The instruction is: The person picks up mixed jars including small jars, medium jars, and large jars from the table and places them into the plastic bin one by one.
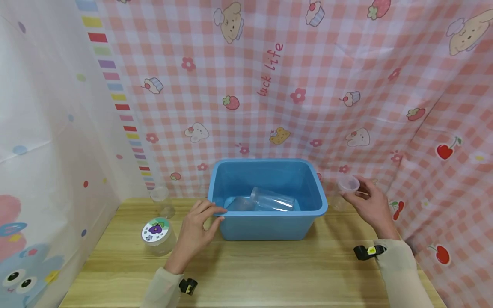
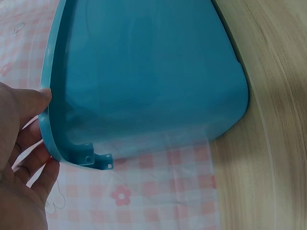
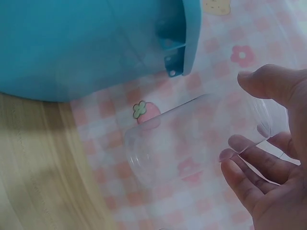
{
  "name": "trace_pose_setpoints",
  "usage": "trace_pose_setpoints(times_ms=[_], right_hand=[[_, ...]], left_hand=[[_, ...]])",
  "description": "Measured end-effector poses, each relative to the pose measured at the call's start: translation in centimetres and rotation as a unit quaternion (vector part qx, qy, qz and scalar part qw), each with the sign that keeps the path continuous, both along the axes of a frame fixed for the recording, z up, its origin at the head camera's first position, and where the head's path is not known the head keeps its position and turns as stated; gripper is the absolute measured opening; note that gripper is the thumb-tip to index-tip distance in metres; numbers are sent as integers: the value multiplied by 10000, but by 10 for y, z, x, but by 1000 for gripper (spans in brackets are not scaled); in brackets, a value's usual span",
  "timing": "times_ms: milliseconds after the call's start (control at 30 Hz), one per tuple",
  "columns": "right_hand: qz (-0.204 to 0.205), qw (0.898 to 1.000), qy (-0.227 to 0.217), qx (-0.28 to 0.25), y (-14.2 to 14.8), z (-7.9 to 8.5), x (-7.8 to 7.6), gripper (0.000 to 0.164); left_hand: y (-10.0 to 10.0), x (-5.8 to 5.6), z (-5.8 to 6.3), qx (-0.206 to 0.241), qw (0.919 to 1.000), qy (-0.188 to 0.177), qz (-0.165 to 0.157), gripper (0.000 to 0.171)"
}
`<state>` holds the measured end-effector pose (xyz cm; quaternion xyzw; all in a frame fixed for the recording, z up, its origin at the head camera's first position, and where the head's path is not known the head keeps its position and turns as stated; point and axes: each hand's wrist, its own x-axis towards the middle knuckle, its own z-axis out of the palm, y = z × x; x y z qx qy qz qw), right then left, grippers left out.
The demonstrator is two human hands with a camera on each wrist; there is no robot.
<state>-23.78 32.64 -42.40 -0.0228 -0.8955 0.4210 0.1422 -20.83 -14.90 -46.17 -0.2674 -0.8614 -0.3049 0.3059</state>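
Observation:
At the middle back stands a blue plastic bin (image 1: 269,226), with clear plastic containers (image 1: 272,200) lying in it. My left hand (image 1: 198,229) holds the bin's rim at the near left corner, its thumb on the outer side in the left wrist view. Some of its fingertips are hidden behind the rim (image 2: 47,122). To the right of the bin, my right hand (image 1: 371,205) grips a clear, cylindrical plastic jar (image 1: 348,183) near its mouth. In the right wrist view the thumb lies on one side of the jar (image 3: 177,139) and the fingers on the other. It shows no contents.
Left of the bin are a lidded clear jar (image 1: 159,235) with a purple picture on top and a taller clear container (image 1: 163,201). They share the wooden table (image 1: 265,273) with the bin. A pink checked curtain (image 1: 246,77) hangs close behind.

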Motion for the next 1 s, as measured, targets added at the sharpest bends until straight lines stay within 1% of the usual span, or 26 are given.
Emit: trace_pose_setpoints(times_ms=[200,400,633,900,1000], right_hand=[[11,9999,107,-54,-5,8,5,75],[97,9989,465,-55,-16,14,5,69],[132,9960,861,176,-24,27,6,62],[303,9915,1182,444,-34,41,5,61],[351,9905,1227,506,-39,46,5,61]], left_hand=[[0,-1,-1,18,10000,-12,-83,17],[-3,1,-2,57,9998,84,-161,19],[-2,-1,0,34,9998,71,-204,18],[-2,-1,1,37,9997,134,-219,18],[-2,0,2,14,9997,144,-191,17]])
